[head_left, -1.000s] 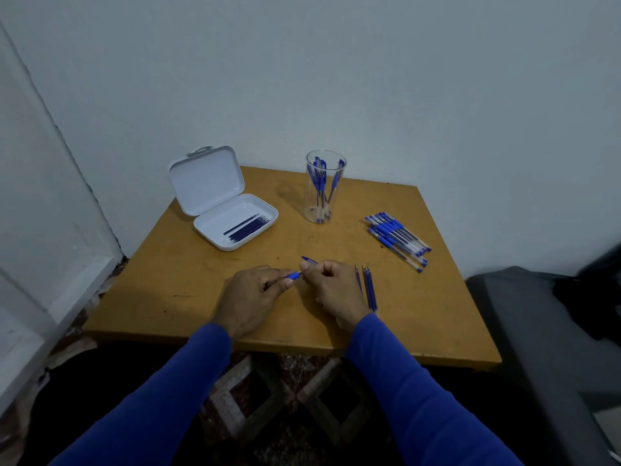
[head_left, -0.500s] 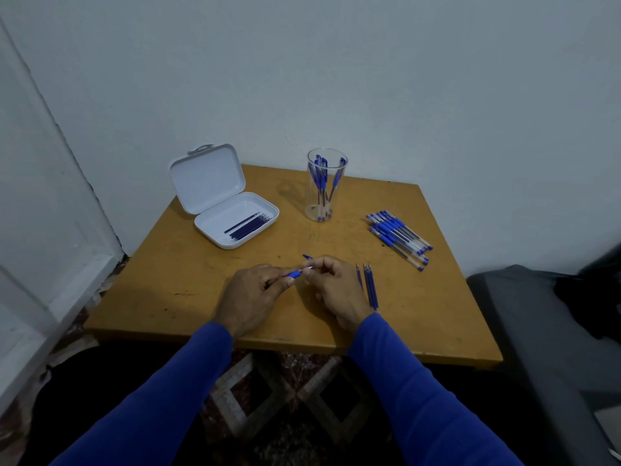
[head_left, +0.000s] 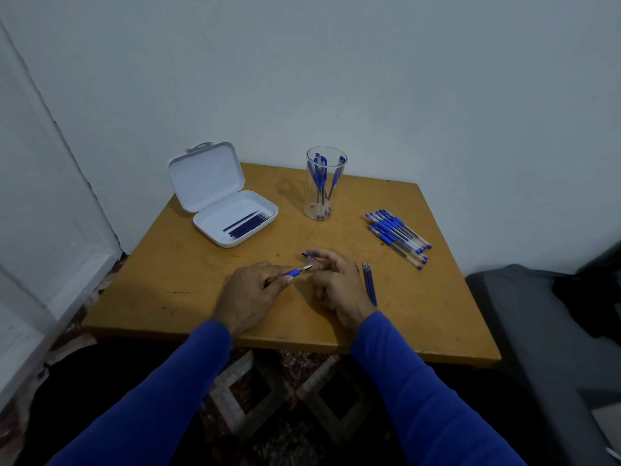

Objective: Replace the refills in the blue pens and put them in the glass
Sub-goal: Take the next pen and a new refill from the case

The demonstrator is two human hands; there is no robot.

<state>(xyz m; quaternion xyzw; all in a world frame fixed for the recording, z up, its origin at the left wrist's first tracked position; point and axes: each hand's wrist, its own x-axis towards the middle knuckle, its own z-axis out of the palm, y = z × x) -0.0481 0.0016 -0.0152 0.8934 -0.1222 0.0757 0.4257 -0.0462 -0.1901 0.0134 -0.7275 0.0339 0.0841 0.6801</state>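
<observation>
Hands meet over the near middle of the wooden table (head_left: 161, 280). The left hand (head_left: 247, 294) grips a blue pen (head_left: 295, 271) with curled fingers, the metal tip pointing toward the right hand (head_left: 336, 284). The right hand has its fingers bent, and a small blue piece (head_left: 306, 255) sticks out beyond its fingertips; it looks pinched there, but the fingers are blurred. Just beside the right hand, on its right side, a few loose refills (head_left: 369, 285) lie on the table. Farther right, near the table edge, a pile of blue pens (head_left: 398, 236) lies flat. At the back stands the glass (head_left: 325, 183), upright, with several blue pens inside. To the left of it is an open white case (head_left: 221, 196), and dark refills (head_left: 247, 224) lie in its lower half.
</observation>
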